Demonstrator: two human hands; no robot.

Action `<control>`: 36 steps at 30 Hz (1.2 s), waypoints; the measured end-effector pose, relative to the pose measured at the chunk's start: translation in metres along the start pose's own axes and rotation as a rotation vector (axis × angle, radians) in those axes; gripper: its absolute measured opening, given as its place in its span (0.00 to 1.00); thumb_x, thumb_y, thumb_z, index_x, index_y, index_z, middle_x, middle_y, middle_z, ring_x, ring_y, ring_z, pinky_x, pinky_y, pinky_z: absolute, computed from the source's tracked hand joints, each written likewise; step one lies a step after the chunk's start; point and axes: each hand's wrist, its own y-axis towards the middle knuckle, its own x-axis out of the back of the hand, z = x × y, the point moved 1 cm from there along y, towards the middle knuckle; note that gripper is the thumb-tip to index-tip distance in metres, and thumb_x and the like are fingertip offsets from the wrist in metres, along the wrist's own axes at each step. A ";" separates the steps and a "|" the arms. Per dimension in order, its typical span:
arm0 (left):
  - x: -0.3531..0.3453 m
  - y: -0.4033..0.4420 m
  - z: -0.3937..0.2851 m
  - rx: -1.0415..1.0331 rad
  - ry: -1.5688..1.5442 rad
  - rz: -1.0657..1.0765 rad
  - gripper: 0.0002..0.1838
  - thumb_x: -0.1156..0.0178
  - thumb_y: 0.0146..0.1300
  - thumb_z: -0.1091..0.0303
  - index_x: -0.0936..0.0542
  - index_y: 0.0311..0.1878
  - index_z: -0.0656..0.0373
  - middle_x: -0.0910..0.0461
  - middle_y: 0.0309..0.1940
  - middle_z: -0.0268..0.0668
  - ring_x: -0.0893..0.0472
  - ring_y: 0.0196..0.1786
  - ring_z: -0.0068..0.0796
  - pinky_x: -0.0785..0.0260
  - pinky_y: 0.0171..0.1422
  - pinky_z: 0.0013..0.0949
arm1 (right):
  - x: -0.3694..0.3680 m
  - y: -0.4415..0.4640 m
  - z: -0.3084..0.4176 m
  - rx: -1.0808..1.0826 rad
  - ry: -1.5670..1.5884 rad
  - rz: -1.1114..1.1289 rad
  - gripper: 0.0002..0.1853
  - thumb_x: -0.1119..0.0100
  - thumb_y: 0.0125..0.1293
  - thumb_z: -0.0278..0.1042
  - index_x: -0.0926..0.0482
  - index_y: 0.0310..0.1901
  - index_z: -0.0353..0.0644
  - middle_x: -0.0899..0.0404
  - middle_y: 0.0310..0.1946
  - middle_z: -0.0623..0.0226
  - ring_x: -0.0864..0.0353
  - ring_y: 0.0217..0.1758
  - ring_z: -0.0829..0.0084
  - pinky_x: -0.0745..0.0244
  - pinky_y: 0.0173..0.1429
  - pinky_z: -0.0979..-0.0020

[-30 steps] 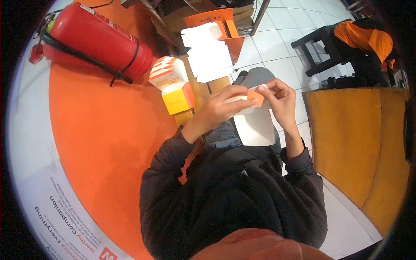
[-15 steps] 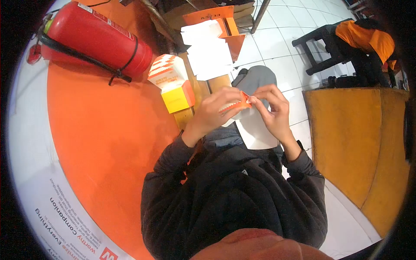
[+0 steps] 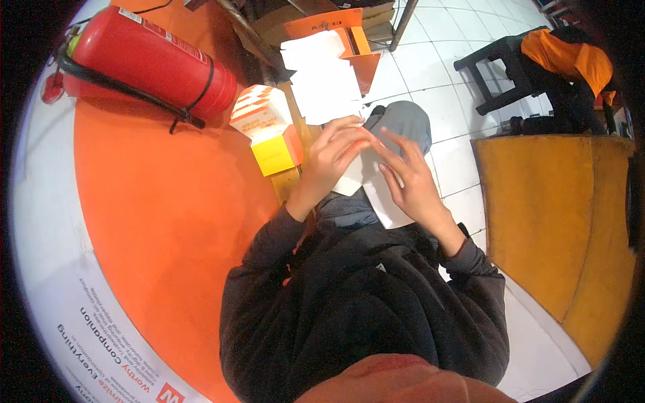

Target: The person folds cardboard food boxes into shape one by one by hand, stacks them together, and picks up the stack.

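A partly folded paper carton point(image 3: 388, 201), with its white inner face showing, lies over my lap between my hands. My left hand point(image 3: 328, 161) has its fingers curled over the carton's far edge and holds it. At the carton's other side my right hand point(image 3: 415, 185) has its fingers stretched and apart, the fingertips close to those of my left hand. Whether those tips touch the carton is hard to make out. Beyond my left hand are a yellow, orange and white box point(image 3: 277, 153) and a pile of white flat cartons point(image 3: 326, 91).
A red fire extinguisher point(image 3: 151, 60) lies at the left on an orange surface point(image 3: 161, 221). Behind the cartons is an orange open box point(image 3: 366, 67). A black stool point(image 3: 500, 70) with orange cloth and a yellow-brown wooden piece point(image 3: 537, 221) stand on the right.
My right hand has gone from pinching the carton's orange edge to having its fingers spread. My left hand and the carton have shifted slightly away from me, and the orange edge is now mostly hidden.
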 end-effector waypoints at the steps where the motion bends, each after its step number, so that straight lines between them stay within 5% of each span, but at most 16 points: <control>1: 0.000 0.002 0.002 0.087 0.012 0.017 0.07 0.37 0.61 0.74 0.20 0.42 0.62 0.21 0.45 0.40 0.18 0.44 0.33 0.23 0.47 0.31 | -0.003 -0.001 0.002 0.012 -0.031 -0.018 0.23 0.41 0.60 0.25 0.26 0.59 0.41 0.32 0.61 0.52 0.30 0.61 0.53 0.31 0.63 0.59; 6: 0.008 0.017 0.020 0.598 -0.287 0.050 0.07 0.40 0.66 0.70 0.22 0.42 0.64 0.20 0.38 0.35 0.22 0.43 0.17 0.29 0.41 0.23 | -0.020 -0.012 0.015 0.106 -0.068 0.177 0.23 0.36 0.57 0.34 0.27 0.55 0.42 0.30 0.60 0.55 0.30 0.63 0.56 0.33 0.64 0.58; 7: 0.012 0.018 0.027 0.567 -0.230 0.087 0.08 0.40 0.66 0.69 0.22 0.42 0.64 0.20 0.37 0.34 0.22 0.42 0.17 0.29 0.41 0.23 | -0.028 -0.017 0.012 0.139 -0.069 0.246 0.22 0.36 0.56 0.36 0.26 0.53 0.42 0.29 0.59 0.56 0.30 0.63 0.57 0.32 0.63 0.58; 9: 0.018 0.023 0.038 0.503 -0.114 0.160 0.10 0.40 0.66 0.66 0.23 0.43 0.63 0.21 0.36 0.33 0.22 0.42 0.17 0.29 0.42 0.24 | -0.028 -0.022 0.006 0.205 -0.167 0.167 0.18 0.37 0.56 0.36 0.24 0.48 0.42 0.21 0.48 0.62 0.21 0.52 0.64 0.26 0.53 0.65; 10: 0.026 0.026 0.030 0.722 -0.141 0.265 0.11 0.42 0.67 0.64 0.23 0.45 0.63 0.20 0.35 0.35 0.20 0.41 0.24 0.28 0.43 0.27 | -0.023 -0.023 0.004 0.170 -0.152 0.166 0.16 0.37 0.57 0.35 0.23 0.46 0.42 0.20 0.45 0.62 0.19 0.48 0.65 0.24 0.50 0.66; 12: 0.024 0.025 0.027 0.540 0.019 0.229 0.12 0.41 0.66 0.64 0.23 0.45 0.63 0.21 0.38 0.39 0.20 0.44 0.31 0.27 0.44 0.31 | -0.012 -0.017 0.007 0.119 -0.049 0.005 0.09 0.39 0.59 0.28 0.22 0.42 0.39 0.18 0.32 0.61 0.16 0.34 0.64 0.23 0.38 0.69; 14: 0.021 0.029 0.011 0.374 -0.005 0.172 0.14 0.43 0.67 0.60 0.22 0.47 0.61 0.20 0.44 0.39 0.21 0.48 0.34 0.30 0.51 0.33 | -0.003 -0.010 0.009 -0.019 0.070 -0.140 0.06 0.40 0.60 0.24 0.22 0.40 0.38 0.19 0.30 0.59 0.17 0.34 0.62 0.23 0.38 0.68; 17: 0.020 0.030 0.003 -0.008 -0.227 0.393 0.14 0.37 0.63 0.63 0.22 0.48 0.60 0.22 0.48 0.37 0.22 0.51 0.31 0.31 0.54 0.32 | 0.007 -0.002 0.007 -0.112 0.178 -0.288 0.06 0.37 0.57 0.21 0.22 0.36 0.35 0.20 0.29 0.59 0.17 0.33 0.62 0.24 0.37 0.70; 18: 0.015 0.023 0.000 0.168 -0.367 0.419 0.17 0.32 0.57 0.69 0.22 0.49 0.61 0.22 0.49 0.34 0.22 0.51 0.29 0.31 0.57 0.32 | 0.012 0.001 0.008 -0.108 0.187 -0.302 0.06 0.36 0.56 0.21 0.22 0.36 0.35 0.20 0.29 0.59 0.17 0.33 0.63 0.24 0.37 0.70; 21: 0.008 0.019 -0.013 0.286 -0.442 0.351 0.20 0.29 0.53 0.66 0.21 0.49 0.58 0.20 0.47 0.36 0.21 0.51 0.33 0.30 0.54 0.33 | 0.017 0.003 0.007 -0.146 0.165 -0.319 0.08 0.32 0.52 0.23 0.22 0.33 0.35 0.20 0.29 0.61 0.17 0.32 0.65 0.25 0.37 0.71; 24: 0.001 0.013 -0.031 0.114 -0.315 0.298 0.19 0.33 0.58 0.68 0.25 0.53 0.59 0.22 0.49 0.39 0.22 0.54 0.34 0.30 0.55 0.34 | 0.021 0.002 0.011 -0.177 0.067 -0.398 0.08 0.31 0.51 0.23 0.22 0.32 0.36 0.20 0.29 0.61 0.17 0.32 0.65 0.25 0.37 0.70; 27: -0.012 0.002 -0.046 0.285 -0.578 -0.027 0.19 0.40 0.63 0.74 0.30 0.57 0.61 0.26 0.56 0.43 0.23 0.55 0.38 0.31 0.58 0.35 | 0.020 0.002 0.008 -0.201 0.031 -0.514 0.09 0.30 0.50 0.22 0.21 0.32 0.37 0.19 0.28 0.62 0.17 0.32 0.65 0.24 0.36 0.70; 30: -0.019 -0.009 -0.032 0.011 -0.217 -0.034 0.20 0.47 0.66 0.78 0.35 0.61 0.62 0.31 0.58 0.48 0.23 0.54 0.40 0.28 0.56 0.36 | 0.020 0.003 0.008 -0.166 0.012 -0.540 0.10 0.30 0.48 0.22 0.20 0.33 0.37 0.19 0.28 0.63 0.17 0.32 0.65 0.24 0.36 0.70; 33: -0.028 -0.010 -0.024 -0.057 -0.208 -0.185 0.16 0.50 0.67 0.78 0.32 0.58 0.64 0.30 0.53 0.48 0.23 0.51 0.39 0.27 0.53 0.37 | 0.020 0.004 0.009 -0.075 -0.050 -0.525 0.11 0.30 0.46 0.21 0.19 0.33 0.38 0.19 0.28 0.64 0.18 0.33 0.66 0.24 0.37 0.70; 36: -0.017 -0.006 -0.038 -0.121 0.070 -0.082 0.13 0.51 0.67 0.79 0.29 0.54 0.64 0.29 0.49 0.47 0.23 0.46 0.40 0.28 0.53 0.37 | 0.016 0.000 0.002 0.112 -0.095 -0.527 0.12 0.30 0.45 0.20 0.19 0.33 0.38 0.19 0.30 0.63 0.18 0.36 0.64 0.24 0.40 0.69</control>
